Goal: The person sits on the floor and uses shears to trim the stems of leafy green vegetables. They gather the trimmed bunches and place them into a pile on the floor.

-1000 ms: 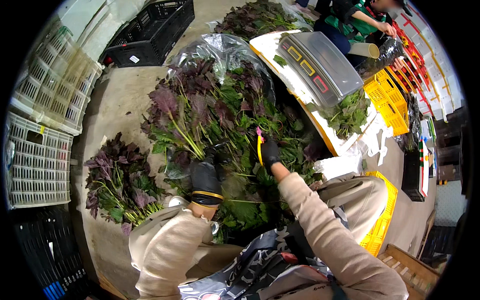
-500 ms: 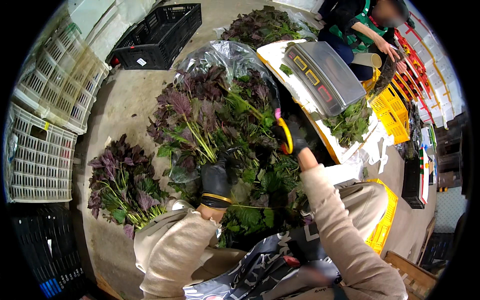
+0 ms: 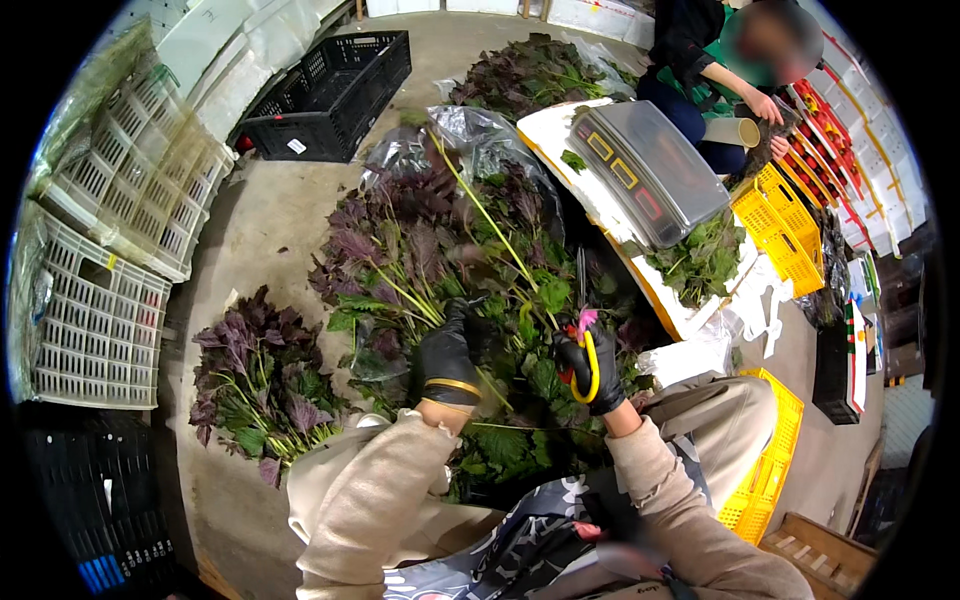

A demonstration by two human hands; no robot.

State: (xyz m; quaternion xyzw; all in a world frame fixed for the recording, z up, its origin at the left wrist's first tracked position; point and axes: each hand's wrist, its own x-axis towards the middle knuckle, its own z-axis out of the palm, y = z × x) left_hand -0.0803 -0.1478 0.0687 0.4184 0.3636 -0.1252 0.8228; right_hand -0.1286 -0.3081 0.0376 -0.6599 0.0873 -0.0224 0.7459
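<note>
Left hand (image 3: 447, 350), black glove: fingers closed round the stem ends of a leafy bunch (image 3: 408, 292), purple tops fanning away from the wearer over the main heap (image 3: 520, 205). Fingertips partly lost among the foliage.

Right hand (image 3: 590, 372), same kind of glove: curled firmly on the yellow-handled scissors (image 3: 596, 376), blades pointing up and away. Cannot tell whether the blades are parted. One long stem (image 3: 483, 212) leans across the heap, its lower end meeting these fingers; pinched or merely crossing, I cannot say.

Main hazard, as I judge it: the blades sit bare beside crowded stems, with the left hand just across the gap. A hurried snip with fingertips buried in leaves could nick a glove, or take the wrong stem. If that hand is doing double duty, the long stem could slip when the handles work.

Left grip: squeezed too hard, the stalks may bruise; too loose, the bunch splays. Clear plastic (image 3: 484, 126) at the heap's far side could snag a drawn stem (thin film, easily torn).

Lesser worry: the floor bunch (image 3: 262, 385) lies close beside the left trouser leg (image 3: 318, 482); a shifted knee could crush its cut ends.
</note>
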